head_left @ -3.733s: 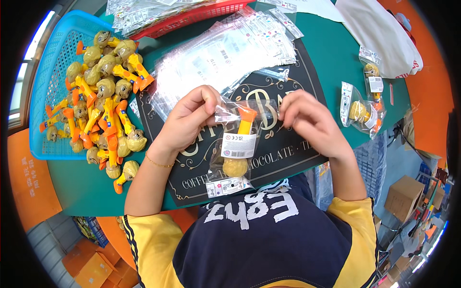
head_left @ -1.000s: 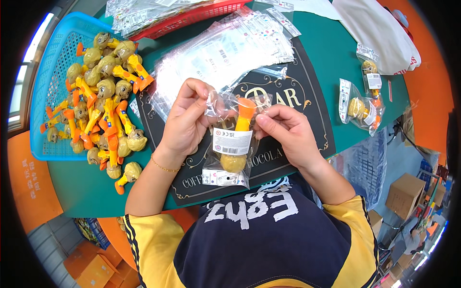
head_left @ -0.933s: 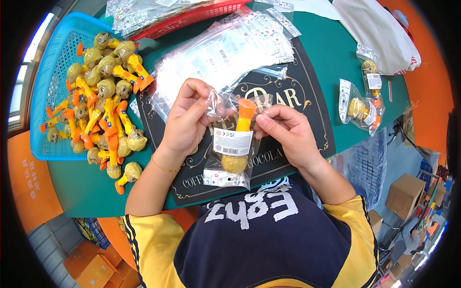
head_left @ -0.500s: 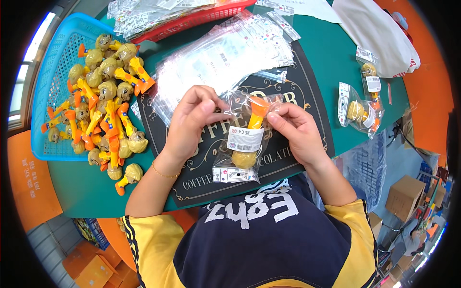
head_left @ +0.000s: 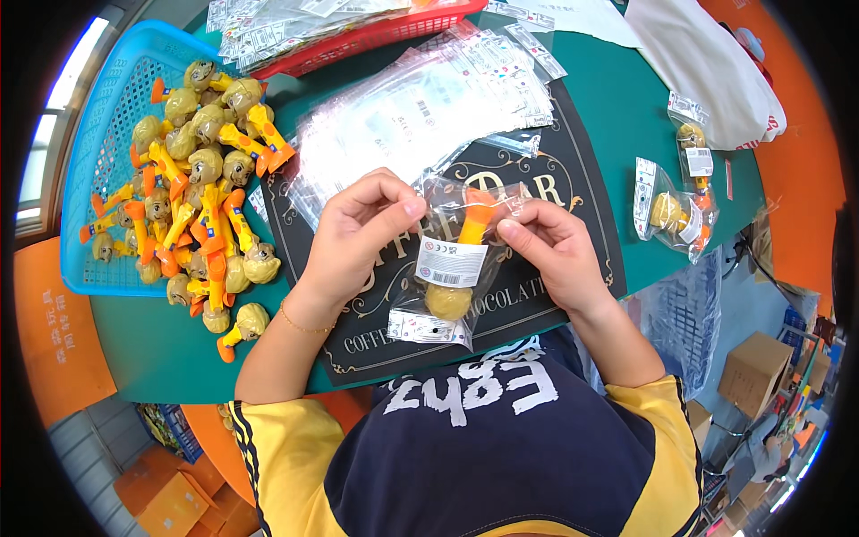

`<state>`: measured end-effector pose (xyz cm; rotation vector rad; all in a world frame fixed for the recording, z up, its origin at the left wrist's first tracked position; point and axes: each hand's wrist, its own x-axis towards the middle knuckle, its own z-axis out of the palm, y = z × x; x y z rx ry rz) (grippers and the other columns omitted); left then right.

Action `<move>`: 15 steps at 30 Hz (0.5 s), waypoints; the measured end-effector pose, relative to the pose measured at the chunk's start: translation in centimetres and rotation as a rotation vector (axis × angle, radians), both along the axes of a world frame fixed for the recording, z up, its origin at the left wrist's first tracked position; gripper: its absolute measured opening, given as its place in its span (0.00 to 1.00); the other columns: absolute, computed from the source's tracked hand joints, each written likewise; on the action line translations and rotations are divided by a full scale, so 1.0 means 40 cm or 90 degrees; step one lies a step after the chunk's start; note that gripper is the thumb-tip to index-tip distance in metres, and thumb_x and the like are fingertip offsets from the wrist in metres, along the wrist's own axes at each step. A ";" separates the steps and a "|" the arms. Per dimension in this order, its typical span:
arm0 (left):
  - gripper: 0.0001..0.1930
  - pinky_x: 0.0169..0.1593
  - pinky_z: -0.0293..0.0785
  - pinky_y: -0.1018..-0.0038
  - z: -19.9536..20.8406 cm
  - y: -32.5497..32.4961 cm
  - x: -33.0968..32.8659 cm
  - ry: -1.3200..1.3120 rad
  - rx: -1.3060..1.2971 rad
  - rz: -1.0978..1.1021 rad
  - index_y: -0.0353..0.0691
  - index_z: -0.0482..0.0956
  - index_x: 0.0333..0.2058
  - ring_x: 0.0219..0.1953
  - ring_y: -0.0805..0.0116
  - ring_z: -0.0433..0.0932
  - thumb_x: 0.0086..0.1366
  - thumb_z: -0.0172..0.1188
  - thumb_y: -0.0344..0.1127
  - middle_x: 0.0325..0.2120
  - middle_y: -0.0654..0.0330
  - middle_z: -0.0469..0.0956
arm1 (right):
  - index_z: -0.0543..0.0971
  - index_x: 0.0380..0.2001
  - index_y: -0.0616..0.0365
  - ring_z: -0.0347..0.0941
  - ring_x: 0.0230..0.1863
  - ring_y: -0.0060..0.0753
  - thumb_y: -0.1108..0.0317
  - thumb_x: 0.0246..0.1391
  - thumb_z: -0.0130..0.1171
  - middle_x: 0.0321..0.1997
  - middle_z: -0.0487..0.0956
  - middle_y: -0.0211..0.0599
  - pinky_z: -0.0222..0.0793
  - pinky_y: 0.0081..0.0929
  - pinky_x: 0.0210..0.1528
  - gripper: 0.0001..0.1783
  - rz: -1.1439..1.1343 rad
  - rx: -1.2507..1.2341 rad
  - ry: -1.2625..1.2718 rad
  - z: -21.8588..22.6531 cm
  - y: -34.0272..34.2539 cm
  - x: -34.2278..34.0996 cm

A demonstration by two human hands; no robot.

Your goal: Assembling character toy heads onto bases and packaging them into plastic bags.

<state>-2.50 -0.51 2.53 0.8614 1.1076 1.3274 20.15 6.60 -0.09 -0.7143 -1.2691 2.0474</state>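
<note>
Between my hands hangs a clear plastic bag (head_left: 413,285) holding a toy figure (head_left: 447,302) with a golden head and a yellow-orange stem. Its head points toward me and its orange foot lies at the far end. A white printed label (head_left: 450,263) covers the middle of the figure, and a printed header strip ends the bag nearest me. My left hand (head_left: 365,234) pinches the far left corner of the bag between thumb and forefinger. On the far right corner, my right hand (head_left: 557,251) has its thumb and forefinger closed on the film.
A blue basket (head_left: 82,192) at left holds several loose toy figures, some spilling over its side. Flat clear bags (head_left: 394,125) lie stacked beyond my hands, beside a red basket (head_left: 358,42). Two bagged figures (head_left: 669,213) lie at right. A black printed mat (head_left: 573,166) lies underneath.
The bag has tilted slightly, its near end shifting left. My left thumb and fingers have drawn together at the bag's corner. My right hand stays about where it was.
</note>
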 end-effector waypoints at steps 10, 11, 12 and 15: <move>0.04 0.41 0.64 0.83 -0.018 0.009 -0.015 0.020 -0.002 -0.020 0.37 0.75 0.28 0.32 0.81 0.70 0.62 0.59 0.29 0.28 0.69 0.72 | 0.75 0.33 0.61 0.72 0.42 0.21 0.74 0.59 0.55 0.39 0.78 0.32 0.67 0.20 0.48 0.02 0.000 -0.006 -0.001 0.015 0.006 -0.002; 0.04 0.42 0.67 0.82 -0.019 0.010 -0.015 0.010 -0.020 -0.024 0.37 0.75 0.29 0.32 0.81 0.70 0.63 0.58 0.29 0.28 0.68 0.72 | 0.75 0.33 0.61 0.72 0.42 0.21 0.74 0.59 0.55 0.39 0.78 0.32 0.67 0.20 0.48 0.02 0.000 -0.006 0.000 0.013 0.008 0.002; 0.04 0.42 0.69 0.81 -0.020 0.010 -0.016 0.000 -0.037 -0.028 0.37 0.75 0.29 0.32 0.81 0.70 0.63 0.58 0.29 0.28 0.67 0.72 | 0.75 0.35 0.62 0.73 0.43 0.22 0.73 0.59 0.55 0.40 0.78 0.33 0.67 0.20 0.49 0.04 0.007 0.005 -0.001 0.008 0.008 0.005; 0.03 0.44 0.75 0.74 -0.026 0.014 -0.010 -0.138 -0.080 0.011 0.35 0.74 0.32 0.33 0.78 0.71 0.63 0.56 0.28 0.29 0.65 0.72 | 0.75 0.37 0.63 0.73 0.44 0.21 0.73 0.59 0.56 0.42 0.78 0.33 0.68 0.20 0.50 0.05 0.004 0.001 0.016 -0.005 0.008 0.008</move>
